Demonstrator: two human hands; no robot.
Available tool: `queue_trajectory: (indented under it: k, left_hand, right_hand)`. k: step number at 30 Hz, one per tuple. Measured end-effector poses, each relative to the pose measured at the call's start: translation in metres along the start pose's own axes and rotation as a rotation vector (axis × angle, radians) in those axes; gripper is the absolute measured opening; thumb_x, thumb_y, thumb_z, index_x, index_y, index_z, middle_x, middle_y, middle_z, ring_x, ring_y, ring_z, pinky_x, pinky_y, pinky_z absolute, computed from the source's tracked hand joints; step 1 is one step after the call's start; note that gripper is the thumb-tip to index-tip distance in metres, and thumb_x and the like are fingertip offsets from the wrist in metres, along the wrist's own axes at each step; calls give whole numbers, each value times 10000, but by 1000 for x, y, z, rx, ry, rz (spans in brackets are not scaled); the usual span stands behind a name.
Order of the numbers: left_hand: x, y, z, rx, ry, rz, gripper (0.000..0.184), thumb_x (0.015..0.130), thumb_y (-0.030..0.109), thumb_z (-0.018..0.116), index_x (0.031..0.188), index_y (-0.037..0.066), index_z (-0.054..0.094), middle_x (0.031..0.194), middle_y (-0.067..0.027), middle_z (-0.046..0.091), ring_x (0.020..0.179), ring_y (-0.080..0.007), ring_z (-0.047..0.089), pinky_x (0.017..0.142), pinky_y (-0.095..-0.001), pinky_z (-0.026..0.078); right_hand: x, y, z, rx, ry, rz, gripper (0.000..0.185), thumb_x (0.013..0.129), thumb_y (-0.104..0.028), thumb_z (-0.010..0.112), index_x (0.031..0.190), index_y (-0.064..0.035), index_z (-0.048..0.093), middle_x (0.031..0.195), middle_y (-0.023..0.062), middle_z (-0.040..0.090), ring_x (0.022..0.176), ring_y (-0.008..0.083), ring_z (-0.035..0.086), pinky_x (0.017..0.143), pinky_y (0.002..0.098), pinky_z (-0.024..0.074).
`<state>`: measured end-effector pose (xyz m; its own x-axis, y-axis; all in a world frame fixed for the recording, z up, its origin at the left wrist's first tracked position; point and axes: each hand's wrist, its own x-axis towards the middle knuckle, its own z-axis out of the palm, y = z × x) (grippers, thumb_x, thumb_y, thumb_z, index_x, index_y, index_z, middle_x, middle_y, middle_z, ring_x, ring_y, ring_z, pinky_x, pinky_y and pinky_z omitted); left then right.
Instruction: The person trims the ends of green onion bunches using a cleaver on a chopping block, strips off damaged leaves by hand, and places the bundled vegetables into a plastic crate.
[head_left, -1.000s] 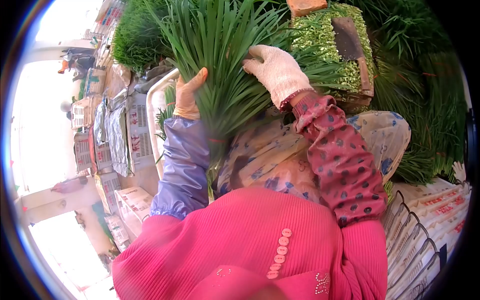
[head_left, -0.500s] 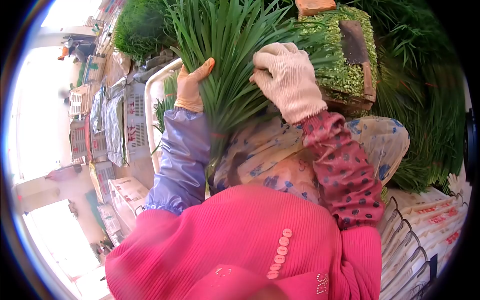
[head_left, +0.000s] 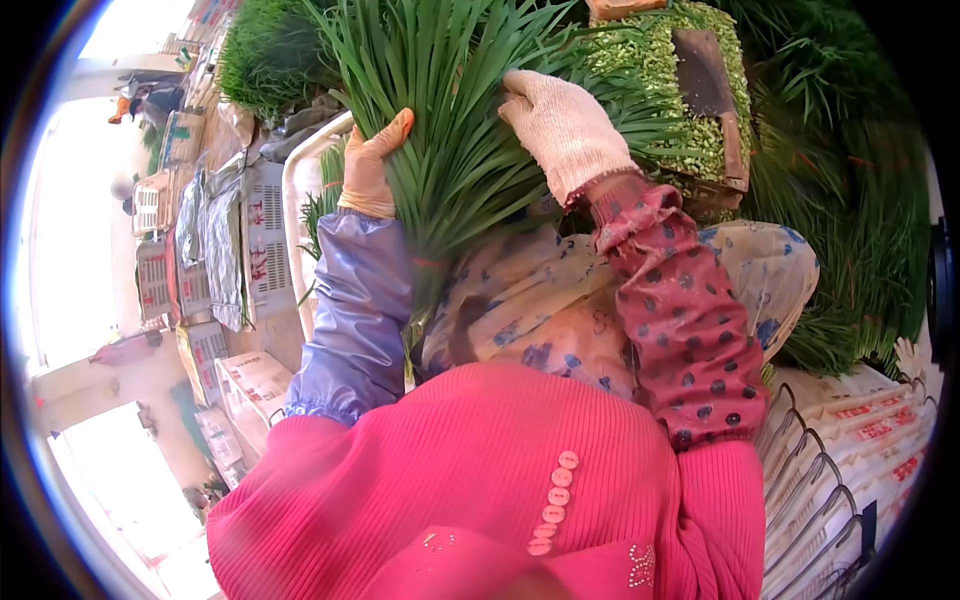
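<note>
A large bundle of long green leaves (head_left: 440,130) fans out over my lap, with a reddish band near its lower, narrower end. My left hand (head_left: 372,165), in a thin orange glove, is cupped round the left side of the bundle, thumb up over the leaves. On the right side, my right hand (head_left: 565,130) wears a white knitted glove; its fingers are bent and pressed among the leaves, and the fingertips are partly hidden. What exactly they pinch cannot be made out beyond the leaves.
A cleaver (head_left: 705,75) lies on a block (head_left: 735,185) covered with chopped green bits, beside a brick (head_left: 622,8). More leaves (head_left: 850,200) are heaped at the right. A white crate (head_left: 297,185) stands left, and wire hooks (head_left: 815,450) with white bags lie lower right.
My right hand has risen and turned over the leaves since half a second ago, its wrist tilting. My left hand has shifted slightly left and up, still round the bundle.
</note>
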<state>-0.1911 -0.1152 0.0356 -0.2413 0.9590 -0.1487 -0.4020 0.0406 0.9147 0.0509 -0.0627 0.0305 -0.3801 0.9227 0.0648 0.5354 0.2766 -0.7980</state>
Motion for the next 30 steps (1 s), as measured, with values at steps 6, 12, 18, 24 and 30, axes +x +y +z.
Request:
queue_trajectory:
  k: [6, 12, 18, 24, 30]
  left_hand:
    - [-2, 1, 8, 5, -22, -2, 308, 907, -59, 659, 1211, -25, 618, 1089, -157, 710, 925, -251, 723, 827, -387, 637]
    - [-1, 1, 10, 23, 6, -7, 327, 894, -64, 674, 1211, -14, 611, 1086, -150, 709, 923, -244, 722, 808, -380, 639]
    - [-12, 4, 41, 168, 144, 59, 306, 854, -81, 712, 1144, -12, 642, 1040, -146, 728, 869, -242, 725, 761, -357, 632]
    - [-9, 1, 42, 97, 77, 17, 274, 830, -60, 761, 1083, -12, 670, 1000, -149, 739, 827, -244, 733, 706, -354, 632]
    - [-9, 1, 43, 138, 157, 31, 302, 819, -63, 767, 1096, -26, 650, 980, -160, 735, 807, -259, 738, 717, -386, 657]
  right_hand:
    - [16, 1, -9, 108, -117, 49, 350, 895, -282, 635, 1182, -94, 705, 1107, 184, 706, 1063, 367, 654, 924, 398, 509]
    - [8, 3, -3, 104, -116, 33, 313, 880, -223, 676, 1144, -57, 700, 1074, 151, 712, 1035, 336, 664, 908, 403, 514]
    - [-43, -47, -3, -629, 346, -852, 100, 733, -160, 679, 830, -156, 652, 795, -31, 615, 804, 182, 629, 669, 334, 485]
    - [-38, -48, 19, 1104, -68, 320, 116, 941, -70, 602, 1006, 21, 631, 816, 93, 690, 758, 176, 679, 641, 304, 568]
    - [-85, -50, -35, 905, -1262, 343, 168, 848, -112, 659, 984, -14, 669, 774, 72, 693, 568, 137, 635, 545, 285, 544]
